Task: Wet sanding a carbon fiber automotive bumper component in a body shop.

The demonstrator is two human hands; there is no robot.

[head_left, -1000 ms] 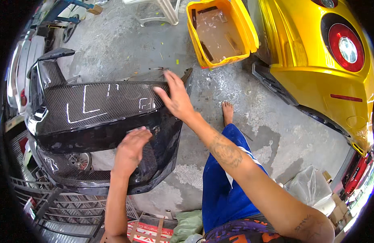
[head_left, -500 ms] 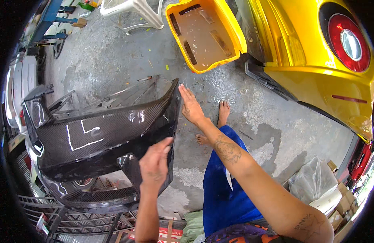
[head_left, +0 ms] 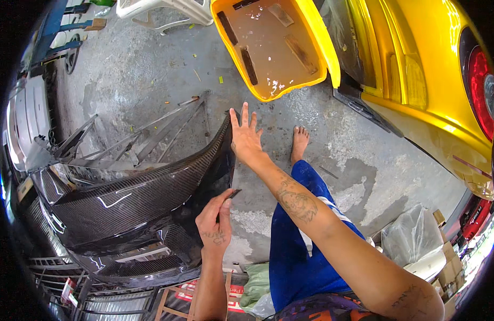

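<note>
A glossy black carbon-fibre car bumper (head_left: 132, 206) with a woven pattern lies to the left, on a metal frame stand (head_left: 167, 125). My right hand (head_left: 247, 136) is open at the upper end of its right edge, fingers spread and the thumb side turned away from the panel. It appears to touch the bumper's pointed corner. Beside the lower part of the same edge is my left hand (head_left: 215, 220), closed in a pinch. A small, thin dark piece (head_left: 234, 193) sticks out past its fingertips; its kind I cannot make out.
A yellow tub (head_left: 332, 64) of murky water with dark strips stands ahead. To the right is a shiny yellow car (head_left: 418, 107). A white plastic stool (head_left: 177, 10) stands at the far left. Plastic wrap (head_left: 410, 235) and cardboard boxes (head_left: 450, 267) lie at the lower right.
The bumper has tilted, so its upper face shows narrower. My right hand's fingers have spread. My left hand has shifted right and slightly nearer, and the dark piece now shows. The view has shifted.
</note>
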